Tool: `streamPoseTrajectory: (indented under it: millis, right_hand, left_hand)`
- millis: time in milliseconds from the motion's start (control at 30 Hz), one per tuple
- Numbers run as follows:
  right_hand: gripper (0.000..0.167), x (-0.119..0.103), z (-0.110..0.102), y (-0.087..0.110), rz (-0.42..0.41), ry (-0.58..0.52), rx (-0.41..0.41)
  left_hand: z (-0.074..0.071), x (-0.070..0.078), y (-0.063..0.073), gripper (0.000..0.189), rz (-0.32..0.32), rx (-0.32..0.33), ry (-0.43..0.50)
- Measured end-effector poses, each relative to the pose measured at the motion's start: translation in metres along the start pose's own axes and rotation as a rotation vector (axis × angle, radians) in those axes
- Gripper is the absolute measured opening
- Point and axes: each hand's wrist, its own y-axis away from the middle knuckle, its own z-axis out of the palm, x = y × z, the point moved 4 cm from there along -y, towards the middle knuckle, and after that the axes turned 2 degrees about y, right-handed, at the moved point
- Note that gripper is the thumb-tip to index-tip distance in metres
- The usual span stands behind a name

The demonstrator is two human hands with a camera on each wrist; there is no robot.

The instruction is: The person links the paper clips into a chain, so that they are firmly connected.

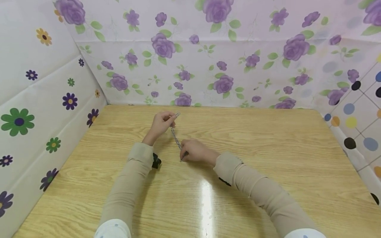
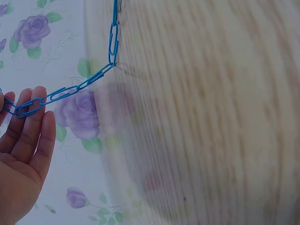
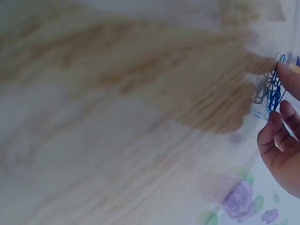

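Observation:
A chain of linked blue paper clips (image 1: 175, 136) runs between my two hands above the wooden table. Near its far end my left hand (image 1: 161, 123) pinches it between thumb and fingers, and a short piece sticks out past the fingertips. In the left wrist view the chain (image 2: 96, 77) crosses the fingers of that hand (image 2: 27, 150), sags, then turns up out of the frame. My right hand (image 1: 194, 150) grips the lower end close to the tabletop. A bunch of clips (image 3: 274, 89) shows at its thumb and fingertips in the right wrist view.
The wooden table (image 1: 282, 142) stretches out on both sides of the hands. A flowered sheet (image 1: 253, 76) rises behind it, with patterned sheets at the left (image 1: 35, 96) and right (image 1: 361, 132). Black wrist devices, such as one (image 1: 156, 161) under the left cuff, hang beneath the sleeves.

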Motion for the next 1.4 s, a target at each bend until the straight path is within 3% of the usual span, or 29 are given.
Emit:
streamPoseTrajectory:
  millis: [167,400,700,1133,1400]
  right_hand:
    - [0.004,-0.001,0.003,0.003,-0.005,0.007,-0.006]
    - [0.007,-0.003,-0.006,0.012,0.006,-0.166,0.048]
    - [0.008,-0.006,-0.026,0.029,-0.047,-0.3,0.138]
    - [0.014,0.004,-0.054,0.062,0.036,-0.444,0.269]
    - [0.012,0.011,-0.064,0.081,0.067,-0.601,0.324]
  left_hand:
    - [0.003,0.003,0.002,0.019,0.028,-0.014,-0.008]
    - [0.008,0.009,0.005,0.018,0.045,-0.031,-0.011]
    - [0.013,0.014,0.011,0.018,0.066,-0.047,-0.002]
    - [0.018,0.032,0.022,0.016,0.12,-0.065,0.01]
    - [0.026,0.047,0.03,0.016,0.141,-0.122,0.026]
